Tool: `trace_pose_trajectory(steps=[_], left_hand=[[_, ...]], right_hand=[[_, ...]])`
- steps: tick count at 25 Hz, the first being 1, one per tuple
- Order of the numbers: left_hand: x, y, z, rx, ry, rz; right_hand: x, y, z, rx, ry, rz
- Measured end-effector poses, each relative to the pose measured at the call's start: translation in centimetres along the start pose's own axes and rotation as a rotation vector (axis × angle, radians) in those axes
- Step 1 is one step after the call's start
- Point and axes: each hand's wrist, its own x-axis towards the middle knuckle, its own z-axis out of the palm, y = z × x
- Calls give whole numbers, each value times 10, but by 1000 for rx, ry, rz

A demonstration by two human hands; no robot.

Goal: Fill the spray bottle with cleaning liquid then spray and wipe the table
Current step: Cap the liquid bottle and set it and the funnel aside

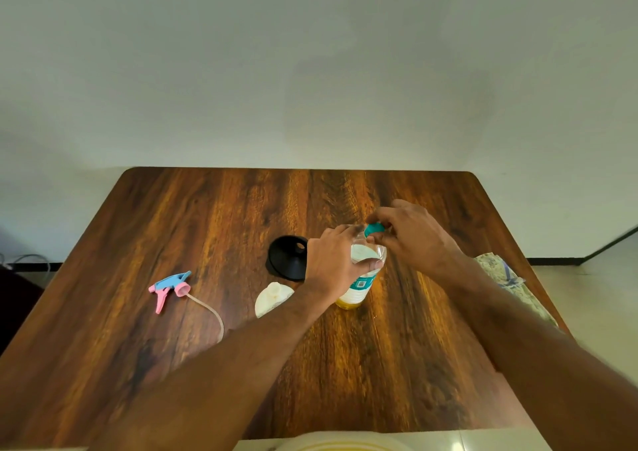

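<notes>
A clear bottle of yellow cleaning liquid [359, 283] stands near the middle of the wooden table [214, 209]. My left hand [331, 260] grips its upper body. My right hand [411, 233] pinches the bottle's teal cap [373, 228] at the top. An open white spray bottle [271, 300] lies partly hidden behind my left forearm. Its pink and blue trigger head [170, 286] with a long tube lies on the table to the left. A black funnel [287, 257] lies on its side just left of my left hand.
A patterned cloth [507, 278] lies at the table's right edge, partly under my right forearm. A pale rounded object [341, 445] shows below the table's near edge. A white wall stands behind the table.
</notes>
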Motion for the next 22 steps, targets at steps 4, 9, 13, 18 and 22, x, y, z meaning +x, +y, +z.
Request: trace_pose_trajectory(steps=[4,9,13,18,22], left_hand=[[0,2,-1,0,-2,-5],[-1,0,-1,8,-3,-6],[-2,2,1,34,-19,-19],[-2,2,0,41,-39,-23],[-3,2,0,38,-45,-30]], right_hand=[[3,-11,5,-20,31,119],[3,-11,-5,-47,-108,-3],[1,-16,0,3,-37,91],[0,-24,5,35,24,210],[-3,-31,5,63,44,261]])
